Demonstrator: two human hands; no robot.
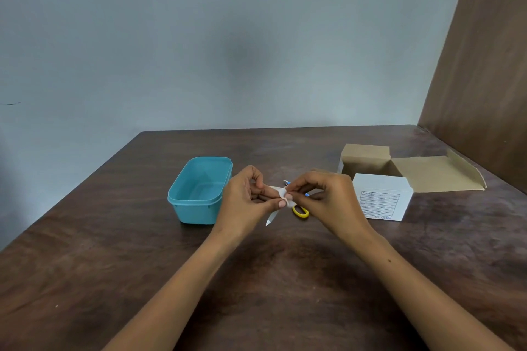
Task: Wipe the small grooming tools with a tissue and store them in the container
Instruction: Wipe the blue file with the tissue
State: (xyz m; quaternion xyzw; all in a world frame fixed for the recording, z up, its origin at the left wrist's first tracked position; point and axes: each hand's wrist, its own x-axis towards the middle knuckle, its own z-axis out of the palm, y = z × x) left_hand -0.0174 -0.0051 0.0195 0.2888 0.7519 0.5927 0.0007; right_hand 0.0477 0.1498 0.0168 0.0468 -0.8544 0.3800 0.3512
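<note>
My left hand (248, 202) and my right hand (328, 198) meet above the table, both pinching a small white tissue (281, 194) between them. Whether a tool is wrapped inside the tissue I cannot tell. Under my hands lie small scissors with a yellow handle (301, 211); a pale blade tip (271, 218) points toward me. A blue-tipped tool (306, 194) peeks out behind my right fingers. The teal container (182, 194) stands open just left of my left hand, with nothing visible inside.
A white labelled cardboard box (382, 196) with its brown flaps open sits to the right of my right hand. The dark wooden table (256, 279) meets a grey wall at the back and a brown panel (484, 65) on the right.
</note>
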